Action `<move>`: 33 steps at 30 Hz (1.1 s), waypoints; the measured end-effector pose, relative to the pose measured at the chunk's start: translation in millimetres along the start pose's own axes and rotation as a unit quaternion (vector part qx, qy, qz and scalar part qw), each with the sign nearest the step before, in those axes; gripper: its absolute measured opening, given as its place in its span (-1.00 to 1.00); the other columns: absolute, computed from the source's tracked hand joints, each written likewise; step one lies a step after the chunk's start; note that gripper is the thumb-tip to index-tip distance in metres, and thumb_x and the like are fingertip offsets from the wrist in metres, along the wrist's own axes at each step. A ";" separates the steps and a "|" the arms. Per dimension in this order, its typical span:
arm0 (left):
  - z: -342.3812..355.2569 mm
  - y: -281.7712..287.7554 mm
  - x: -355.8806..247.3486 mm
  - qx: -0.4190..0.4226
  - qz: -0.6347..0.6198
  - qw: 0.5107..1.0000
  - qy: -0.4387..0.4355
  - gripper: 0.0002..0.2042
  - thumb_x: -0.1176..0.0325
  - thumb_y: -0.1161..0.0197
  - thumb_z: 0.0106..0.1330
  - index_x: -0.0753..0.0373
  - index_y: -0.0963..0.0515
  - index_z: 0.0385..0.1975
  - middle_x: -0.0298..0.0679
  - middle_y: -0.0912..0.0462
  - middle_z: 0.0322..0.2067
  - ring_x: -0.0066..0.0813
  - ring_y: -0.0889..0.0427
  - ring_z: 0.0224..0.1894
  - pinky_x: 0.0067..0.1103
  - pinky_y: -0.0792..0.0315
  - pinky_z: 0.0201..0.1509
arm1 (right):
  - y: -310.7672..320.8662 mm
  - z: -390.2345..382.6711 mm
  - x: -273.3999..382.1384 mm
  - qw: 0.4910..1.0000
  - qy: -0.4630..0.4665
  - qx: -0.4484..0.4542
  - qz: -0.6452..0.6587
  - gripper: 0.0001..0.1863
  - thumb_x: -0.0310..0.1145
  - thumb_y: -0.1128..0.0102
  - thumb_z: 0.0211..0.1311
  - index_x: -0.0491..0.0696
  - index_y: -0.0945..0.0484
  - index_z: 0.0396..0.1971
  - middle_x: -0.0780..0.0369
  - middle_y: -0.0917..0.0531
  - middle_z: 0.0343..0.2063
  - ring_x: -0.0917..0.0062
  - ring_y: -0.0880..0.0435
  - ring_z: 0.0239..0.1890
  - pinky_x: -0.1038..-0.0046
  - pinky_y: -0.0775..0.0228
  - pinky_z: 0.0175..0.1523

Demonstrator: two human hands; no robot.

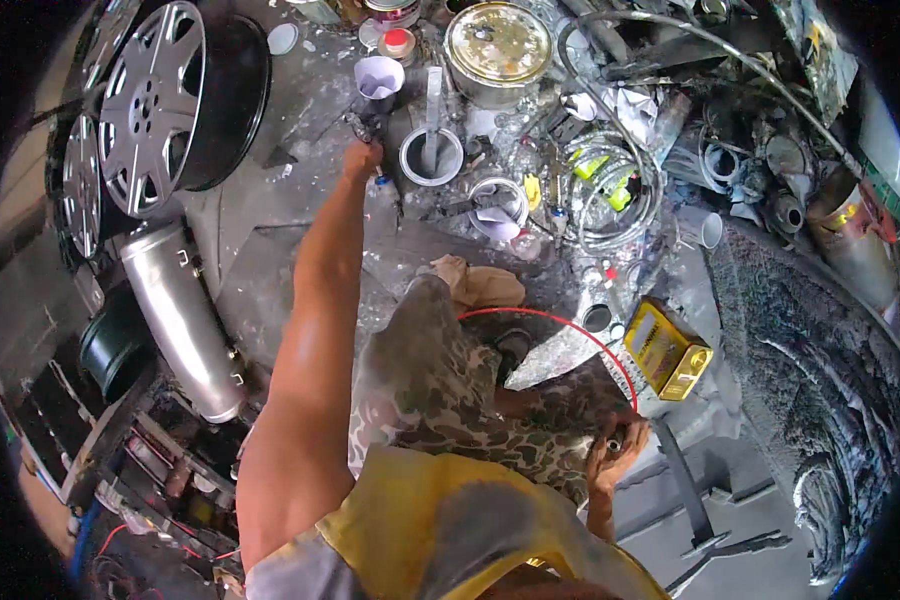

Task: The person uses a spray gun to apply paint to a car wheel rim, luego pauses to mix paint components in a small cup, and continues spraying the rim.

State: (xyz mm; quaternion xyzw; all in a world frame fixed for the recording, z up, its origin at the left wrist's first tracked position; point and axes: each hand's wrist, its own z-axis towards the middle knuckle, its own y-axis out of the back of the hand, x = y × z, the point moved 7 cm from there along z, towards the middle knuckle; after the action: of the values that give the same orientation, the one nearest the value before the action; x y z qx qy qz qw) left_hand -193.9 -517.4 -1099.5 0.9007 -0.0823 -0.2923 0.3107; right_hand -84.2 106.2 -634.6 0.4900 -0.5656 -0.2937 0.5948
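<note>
My left hand reaches forward, closed on a small metal tool like a spray gun, with a cup holding a pale paper funnel directly above it. Beside it, a grey stick stands in an open pot. My right hand, low at right, grips a metal fitting by a red hose that loops over my camouflage-covered legs. A yellow rectangular can lies just beyond that hand.
Wheel covers and a silver cylinder are at left. A large lidded can, coiled hoses, a second cup with a paper funnel and assorted scrap crowd the back and right. A dark crusted sheet hangs at far right.
</note>
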 end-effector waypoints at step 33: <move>-401.4 -1.2 -419.7 0.329 -0.269 0.879 -0.216 -0.83 0.42 -0.17 0.35 0.38 -0.58 -0.20 -0.34 -0.60 -0.45 -0.62 -0.50 -0.50 -0.61 -0.43 -0.44 | 70.9 -130.4 92.6 0.908 -0.360 0.110 0.181 -0.61 -0.24 -0.23 0.33 -0.13 -0.37 0.00 -0.09 -0.60 -0.34 -0.10 -0.60 -0.30 0.02 -0.42 -0.16</move>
State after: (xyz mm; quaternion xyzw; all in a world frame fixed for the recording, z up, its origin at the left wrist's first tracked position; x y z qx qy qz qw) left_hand -304.3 -172.6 -645.5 0.8530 0.0061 -0.5080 -0.1196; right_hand 44.0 79.8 -518.4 0.3025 -0.8491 -0.2736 0.3357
